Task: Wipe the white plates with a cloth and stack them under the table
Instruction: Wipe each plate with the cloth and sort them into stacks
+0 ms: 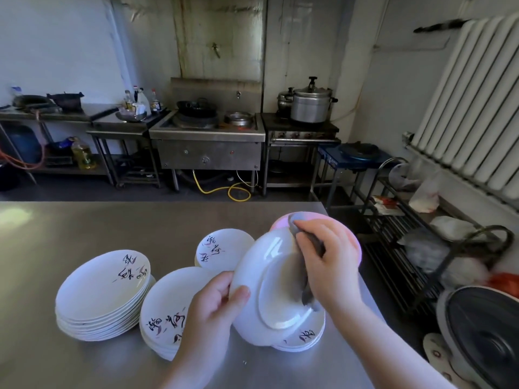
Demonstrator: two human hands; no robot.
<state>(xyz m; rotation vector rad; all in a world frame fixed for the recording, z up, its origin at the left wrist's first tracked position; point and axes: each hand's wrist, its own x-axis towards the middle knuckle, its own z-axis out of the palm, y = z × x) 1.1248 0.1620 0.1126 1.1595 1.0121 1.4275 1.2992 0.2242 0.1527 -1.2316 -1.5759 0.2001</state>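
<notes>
A steel table (84, 226) fills the near half of the kitchen; its far edge runs left to right and its right edge drops off beside a black wire rack (407, 228); the far-left tabletop lies bare. The left hand (216, 307) pinches the left rim of a white plate (252, 276), thumb on the upturned underside, tilted above the table near its right edge; the right hand (331, 265), fingers curled, presses a grey cloth (306, 245) against that underside. Four plate stacks show on the table: a tall stack (104, 293) at left, one (165, 310) near centre, a smaller one (224, 248) farther back, one (306, 336) beneath the held plate.
</notes>
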